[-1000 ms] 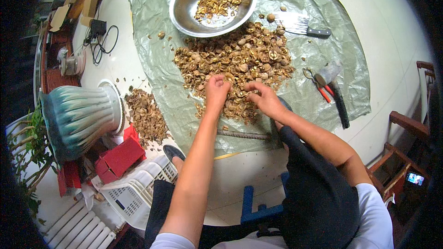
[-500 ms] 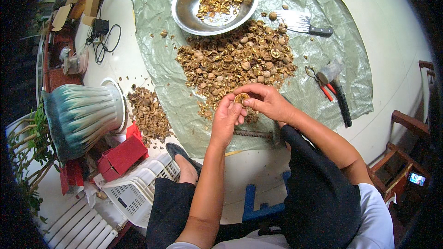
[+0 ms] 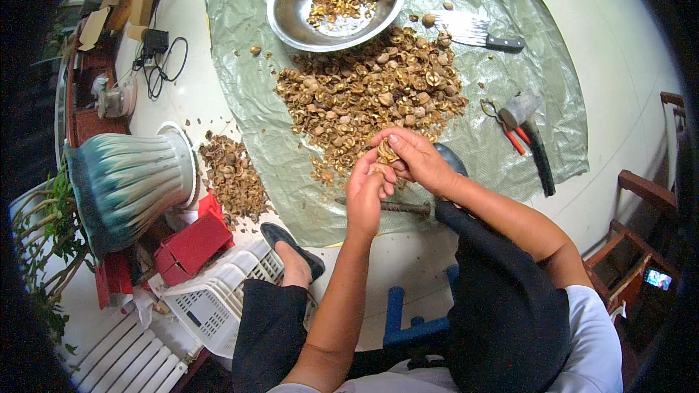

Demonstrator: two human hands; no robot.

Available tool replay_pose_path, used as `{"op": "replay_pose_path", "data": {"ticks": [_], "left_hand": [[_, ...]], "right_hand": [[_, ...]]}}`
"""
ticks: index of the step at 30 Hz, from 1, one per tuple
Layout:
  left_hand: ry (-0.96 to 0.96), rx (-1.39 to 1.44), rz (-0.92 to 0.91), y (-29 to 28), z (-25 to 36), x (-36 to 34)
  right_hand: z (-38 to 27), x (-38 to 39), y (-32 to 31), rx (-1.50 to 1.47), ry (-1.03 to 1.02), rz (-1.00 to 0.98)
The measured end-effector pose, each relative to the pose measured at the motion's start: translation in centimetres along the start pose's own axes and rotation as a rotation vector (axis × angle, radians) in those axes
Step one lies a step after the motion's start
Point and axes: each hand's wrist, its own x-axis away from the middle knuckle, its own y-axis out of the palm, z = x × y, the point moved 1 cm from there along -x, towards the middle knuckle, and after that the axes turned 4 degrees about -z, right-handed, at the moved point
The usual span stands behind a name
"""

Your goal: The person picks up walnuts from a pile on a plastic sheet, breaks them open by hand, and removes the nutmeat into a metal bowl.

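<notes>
Over the near edge of a heap of cracked walnuts [image 3: 364, 98], my two hands meet. A broken walnut piece [image 3: 387, 151] sits in the curled fingers of my right hand [image 3: 420, 162], pinched near the thumb. My left hand [image 3: 365, 191] is closed just below it, thumb bent in against the fingers, with a small pale walnut bit [image 3: 378, 170] showing at the thumb tip. The fingers partly cover both pieces. Beyond the heap stands a steel basin [image 3: 280, 22] holding walnut kernels [image 3: 342, 0].
A green tarp [image 3: 251, 113] lies under the heap. To its right are a knife-handled tool [image 3: 504, 44], red-handled pliers [image 3: 515, 142] and a hammer [image 3: 537, 153]. A shell pile [image 3: 233, 175], ceramic planter [image 3: 135, 182] and white basket [image 3: 215, 306] stand left; a ridged metal bar [image 3: 397, 207] lies nearby.
My hands have shifted slightly right and turned. The walnut piece, earlier face up between both hands' fingertips, is now tilted and more covered by my right fingers; my left thumb has moved lower.
</notes>
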Motion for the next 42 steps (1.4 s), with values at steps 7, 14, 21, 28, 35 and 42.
{"op": "replay_pose_path", "data": {"ticks": [7,14,21,28,35,42], "left_hand": [[-0.028,-0.062,0.066,-0.1,0.2,0.1],[0.024,-0.145,0.123,0.6,0.1,-0.1],[0.038,-0.202,0.112,0.5,-0.4,0.0],[-0.001,-0.133,0.099,0.2,-0.6,0.2],[0.033,-0.155,0.077,0.1,-1.3,-0.3],[-0.012,0.078,0.055,0.0,-2.2,-0.5]], "right_hand": [[0.9,-0.4,-0.1,0.3,-0.21,0.016],[0.5,-0.2,0.4,0.406,-0.248,0.092],[1.3,-0.1,0.2,0.355,-0.19,0.119],[1.4,0.1,0.4,0.17,-0.095,0.052],[1.6,0.0,0.4,0.224,-0.091,0.122],[0.9,0.1,0.7,-0.298,0.275,0.144]]}}
